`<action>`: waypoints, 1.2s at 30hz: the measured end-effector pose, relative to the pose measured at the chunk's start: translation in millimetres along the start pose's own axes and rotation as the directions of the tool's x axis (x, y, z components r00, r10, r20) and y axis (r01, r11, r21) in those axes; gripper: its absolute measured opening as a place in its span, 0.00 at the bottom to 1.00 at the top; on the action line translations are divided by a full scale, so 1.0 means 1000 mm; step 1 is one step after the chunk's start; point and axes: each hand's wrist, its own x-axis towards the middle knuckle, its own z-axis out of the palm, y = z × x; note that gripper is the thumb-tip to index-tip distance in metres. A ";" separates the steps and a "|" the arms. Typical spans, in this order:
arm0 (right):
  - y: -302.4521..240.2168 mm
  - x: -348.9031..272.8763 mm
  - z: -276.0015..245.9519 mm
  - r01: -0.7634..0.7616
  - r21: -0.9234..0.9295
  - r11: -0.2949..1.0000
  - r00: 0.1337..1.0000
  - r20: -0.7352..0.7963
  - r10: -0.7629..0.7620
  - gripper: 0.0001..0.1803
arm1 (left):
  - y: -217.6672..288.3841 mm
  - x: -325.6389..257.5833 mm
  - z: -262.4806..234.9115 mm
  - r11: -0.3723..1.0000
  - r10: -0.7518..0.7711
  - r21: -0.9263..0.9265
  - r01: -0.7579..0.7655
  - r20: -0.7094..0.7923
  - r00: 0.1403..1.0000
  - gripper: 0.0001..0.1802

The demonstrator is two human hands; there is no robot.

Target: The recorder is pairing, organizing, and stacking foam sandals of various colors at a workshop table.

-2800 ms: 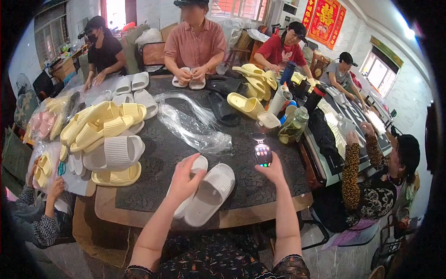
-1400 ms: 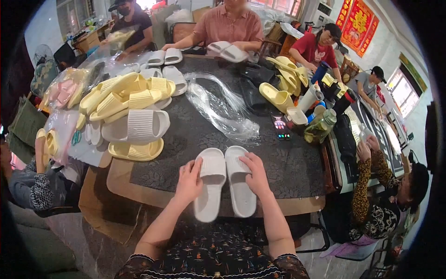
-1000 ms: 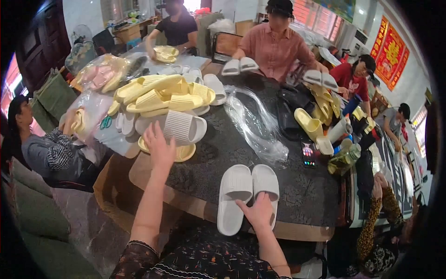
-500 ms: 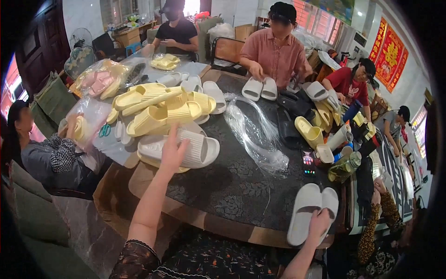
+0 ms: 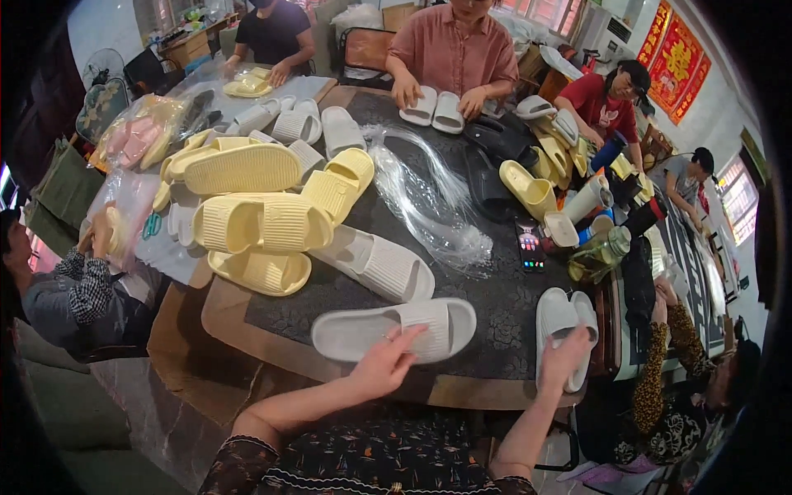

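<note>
White slippers sorted at the counter edge

The left hand (image 5: pixel 381 367) has come back from the pile and now lies, fingers loose, on a single white slipper (image 5: pixel 396 328). The right hand (image 5: pixel 563 360) has slid the white pair (image 5: pixel 563 318) to the right corner of the counter (image 5: pixel 247 318); there is little free room there.

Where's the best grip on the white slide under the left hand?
Probably the ribbed strap of the white slide, pinched from the near edge. It lies lengthwise across the table, strap raised off the sole; the left hand already rests there. The yellow slides crowd the far side.
</note>
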 end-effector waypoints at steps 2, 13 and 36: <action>-0.048 -0.020 -0.027 0.118 0.430 0.895 0.989 0.036 -0.147 0.38 | 0.002 -0.002 0.011 1.000 -0.002 -0.012 0.003 0.088 0.996 0.33; -0.172 -0.080 -0.048 0.340 0.714 0.612 0.794 0.130 -0.594 0.49 | -0.065 0.059 -0.084 0.664 0.124 0.744 0.076 -0.210 0.970 0.20; -0.113 -0.038 -0.033 0.272 0.894 0.357 0.487 0.192 -0.852 0.43 | 0.000 -0.004 0.024 0.924 -0.181 0.328 0.199 -0.084 0.980 0.21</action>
